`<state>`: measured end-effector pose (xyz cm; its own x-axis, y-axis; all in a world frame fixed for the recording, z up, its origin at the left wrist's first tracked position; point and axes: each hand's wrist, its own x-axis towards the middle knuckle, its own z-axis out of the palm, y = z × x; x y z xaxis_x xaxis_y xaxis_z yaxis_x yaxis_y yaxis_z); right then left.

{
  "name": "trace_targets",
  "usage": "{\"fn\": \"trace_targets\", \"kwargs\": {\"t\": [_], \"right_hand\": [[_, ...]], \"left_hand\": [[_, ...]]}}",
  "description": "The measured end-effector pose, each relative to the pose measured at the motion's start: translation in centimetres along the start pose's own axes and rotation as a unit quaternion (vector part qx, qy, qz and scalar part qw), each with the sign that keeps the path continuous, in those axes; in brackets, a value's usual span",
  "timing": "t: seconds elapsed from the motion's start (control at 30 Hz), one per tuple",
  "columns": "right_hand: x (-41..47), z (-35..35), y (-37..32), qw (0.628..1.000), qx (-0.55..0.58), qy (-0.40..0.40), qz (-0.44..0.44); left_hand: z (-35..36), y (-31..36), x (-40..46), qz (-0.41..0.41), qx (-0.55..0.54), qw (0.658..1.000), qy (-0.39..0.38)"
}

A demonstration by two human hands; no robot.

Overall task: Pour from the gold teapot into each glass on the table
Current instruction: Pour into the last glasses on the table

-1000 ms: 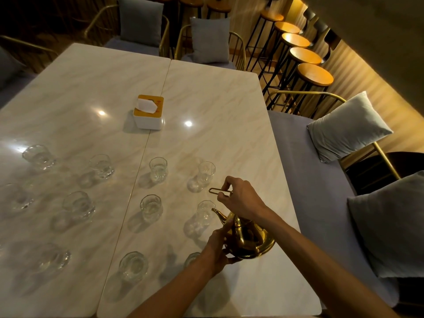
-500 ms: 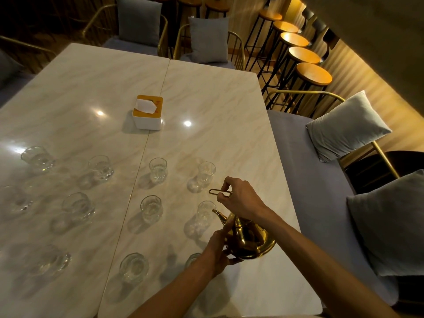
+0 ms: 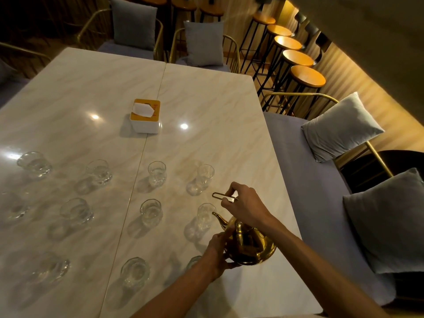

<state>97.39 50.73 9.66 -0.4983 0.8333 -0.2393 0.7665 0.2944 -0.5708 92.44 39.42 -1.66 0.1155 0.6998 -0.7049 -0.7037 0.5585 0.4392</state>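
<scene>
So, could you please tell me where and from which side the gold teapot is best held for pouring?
Probably by the thin loop handle standing above the gold teapot, taken from above on the side away from the spout, which points left toward a glass. The right hand pinches that loop this way; the left hand cups the round belly from the left, steadying it.

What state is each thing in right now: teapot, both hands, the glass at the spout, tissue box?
gold teapot: tilted, spout toward a glass
right hand: gripping the teapot's handle
left hand: steadying the teapot's body
glass at the spout: upright, fill level unclear
tissue box: upright, tissue sticking out
</scene>
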Motion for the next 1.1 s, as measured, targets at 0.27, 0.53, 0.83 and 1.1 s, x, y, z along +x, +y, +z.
{"fn": "trace_targets", "kwargs": {"t": [0.27, 0.53, 0.83, 1.1], "right_hand": [[-3.2, 0.1, 2.3, 0.992, 0.106, 0.054, 0.044], [-4.7, 0.4, 3.4, 0.976, 0.163, 0.13, 0.058], [-3.5, -1.3, 1.6, 0.961, 0.195, 0.195, 0.032], [1.3, -3.4, -0.5, 0.961, 0.204, 0.187, -0.008]], "left_hand": [[-0.3, -0.1, -0.7, -0.001, 0.043, 0.997, 0.067], [-0.2, 0.3, -0.3, 0.033, 0.091, 0.992, 0.082], [0.3, 4.1, 0.0, 0.112, 0.121, 0.983, 0.078], [1.2, 9.0, 2.0, 0.145, 0.103, 0.979, 0.104]]}}
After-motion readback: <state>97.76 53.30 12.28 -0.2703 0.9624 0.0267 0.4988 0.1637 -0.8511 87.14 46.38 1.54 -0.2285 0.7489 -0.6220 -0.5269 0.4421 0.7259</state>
